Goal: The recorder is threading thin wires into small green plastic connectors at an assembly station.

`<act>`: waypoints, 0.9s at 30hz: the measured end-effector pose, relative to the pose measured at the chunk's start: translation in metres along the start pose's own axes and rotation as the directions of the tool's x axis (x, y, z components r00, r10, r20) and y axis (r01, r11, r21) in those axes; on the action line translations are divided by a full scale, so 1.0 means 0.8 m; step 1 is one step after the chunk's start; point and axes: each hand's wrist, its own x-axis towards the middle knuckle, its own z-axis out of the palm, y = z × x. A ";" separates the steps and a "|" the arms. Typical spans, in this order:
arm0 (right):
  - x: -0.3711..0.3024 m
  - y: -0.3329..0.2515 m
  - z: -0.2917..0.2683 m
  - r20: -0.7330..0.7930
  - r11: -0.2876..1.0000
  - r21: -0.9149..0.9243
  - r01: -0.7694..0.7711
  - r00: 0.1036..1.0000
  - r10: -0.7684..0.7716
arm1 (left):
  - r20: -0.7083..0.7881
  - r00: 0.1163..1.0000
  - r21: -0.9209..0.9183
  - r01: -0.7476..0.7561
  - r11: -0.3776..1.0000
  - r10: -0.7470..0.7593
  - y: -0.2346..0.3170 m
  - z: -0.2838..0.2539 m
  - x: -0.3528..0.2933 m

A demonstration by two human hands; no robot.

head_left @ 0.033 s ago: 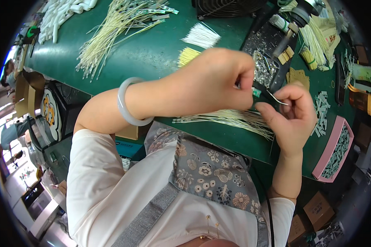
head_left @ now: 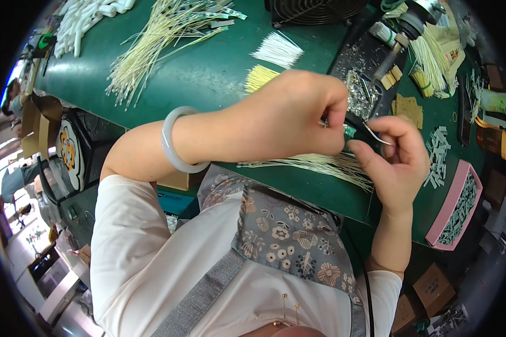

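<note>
L hand (head_left: 301,118) curled in a fist, knuckles up, forearm level from the left, apparently pinching a small green board (head_left: 349,131) over the counter (head_left: 191,76); R hand (head_left: 402,160), forearm upright, fingers bent round a thin pale strip (head_left: 379,137) just beside it.

A green-topped worktable (head_left: 191,73) stretches across a cluttered workshop, its surface catching a pale sheen toward the left end. Beside it, a black chair (head_left: 95,147) bears a cushion (head_left: 69,154) with an orange-and-white cartoon face, while an open cardboard box (head_left: 48,110) stands near the table's left edge. Bright white light (head_left: 12,175) floods the far left, the glare hiding whether windows or lamps supply it. At lower left, a pale floor (head_left: 80,315) gleams. A blue box (head_left: 177,204) sits below the table's near edge; brown cartons (head_left: 434,289) stand at lower right, where the room is dimmer.
</note>
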 end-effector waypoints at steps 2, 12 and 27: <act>0.001 -0.001 0.002 0.091 0.990 -0.134 0.043 0.995 -0.031 | 0.016 0.999 0.011 0.037 0.999 -0.037 0.004 -0.002 -0.007; -0.002 0.004 0.007 0.058 0.987 -0.128 0.100 0.994 -0.093 | -0.229 0.941 0.655 -0.039 0.755 0.248 -0.037 -0.067 0.001; -0.002 0.014 0.004 0.073 0.990 -0.110 0.087 0.994 -0.079 | 0.052 0.940 0.878 -0.204 0.433 0.338 -0.066 -0.079 0.010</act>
